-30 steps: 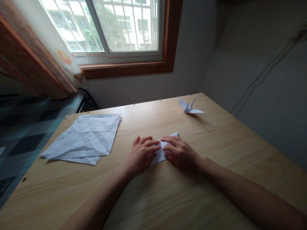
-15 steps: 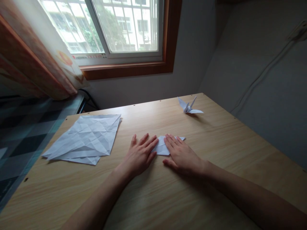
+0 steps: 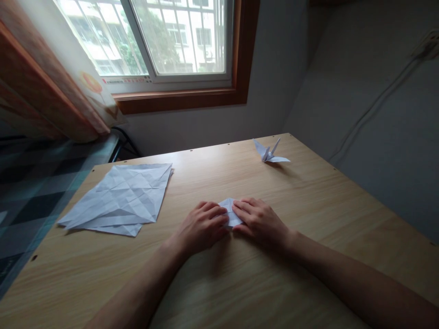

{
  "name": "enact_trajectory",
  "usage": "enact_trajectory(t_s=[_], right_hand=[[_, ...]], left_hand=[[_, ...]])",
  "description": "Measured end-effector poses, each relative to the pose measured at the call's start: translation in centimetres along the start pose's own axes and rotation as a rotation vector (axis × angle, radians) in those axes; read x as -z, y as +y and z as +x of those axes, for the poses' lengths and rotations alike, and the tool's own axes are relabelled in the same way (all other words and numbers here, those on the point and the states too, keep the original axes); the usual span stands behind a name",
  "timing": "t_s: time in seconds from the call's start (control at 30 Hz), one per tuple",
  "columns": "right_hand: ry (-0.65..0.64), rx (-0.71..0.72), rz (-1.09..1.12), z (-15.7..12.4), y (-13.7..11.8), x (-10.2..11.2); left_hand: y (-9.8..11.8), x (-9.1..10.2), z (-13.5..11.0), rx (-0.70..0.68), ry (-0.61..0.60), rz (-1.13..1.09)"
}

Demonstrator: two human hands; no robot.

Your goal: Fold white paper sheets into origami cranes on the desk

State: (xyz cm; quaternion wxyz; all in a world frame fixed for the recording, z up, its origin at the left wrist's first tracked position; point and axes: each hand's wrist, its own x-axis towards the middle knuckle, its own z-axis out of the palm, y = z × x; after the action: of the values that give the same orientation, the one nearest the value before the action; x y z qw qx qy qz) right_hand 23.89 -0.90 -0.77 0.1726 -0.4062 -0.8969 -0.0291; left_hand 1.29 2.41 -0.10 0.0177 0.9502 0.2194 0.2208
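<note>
A small folded piece of white paper [image 3: 230, 208] lies on the wooden table between my hands. My left hand [image 3: 205, 224] grips its left side, fingertips bent over the top and the thumb at the near edge. From the other side my right hand [image 3: 259, 221] holds the paper in the same way, fingers curled and thumb low. Both hands cover much of the paper, so its outer corners are hidden. Beyond my right hand, a white origami crane [image 3: 269, 154] stands with its wings spread.
Creased white paper sheets [image 3: 123, 196] lie stacked on the left of the wooden table [image 3: 195, 292]. A checked cloth [image 3: 44, 201] covers a surface further left, below a curtain [image 3: 65, 77]. A window [image 3: 185, 41] is set in the wall behind; a cable [image 3: 370, 107] hangs at right.
My fingers were stretched out flat over the folded paper; now they are bent and hold it at both sides. The paper's right tip, visible before, is now covered.
</note>
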Motion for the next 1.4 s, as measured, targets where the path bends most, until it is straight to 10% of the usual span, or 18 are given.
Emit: enact_trajectory(t_s=[0.23,0.63,1.4], right_hand=[[0.186,0.004,0.161,-0.5,0.6,-0.7],[0.016,-0.358,0.334,0.4,0.2,-0.6],[0.006,-0.309,0.318,0.9,1.3,-1.1]], left_hand=[[0.1,-0.3,-0.1,0.026,0.052,-0.006],[0.4,0.0,0.3,-0.028,0.007,0.1],[0.8,0.0,0.4,0.03,-0.105,0.088]])
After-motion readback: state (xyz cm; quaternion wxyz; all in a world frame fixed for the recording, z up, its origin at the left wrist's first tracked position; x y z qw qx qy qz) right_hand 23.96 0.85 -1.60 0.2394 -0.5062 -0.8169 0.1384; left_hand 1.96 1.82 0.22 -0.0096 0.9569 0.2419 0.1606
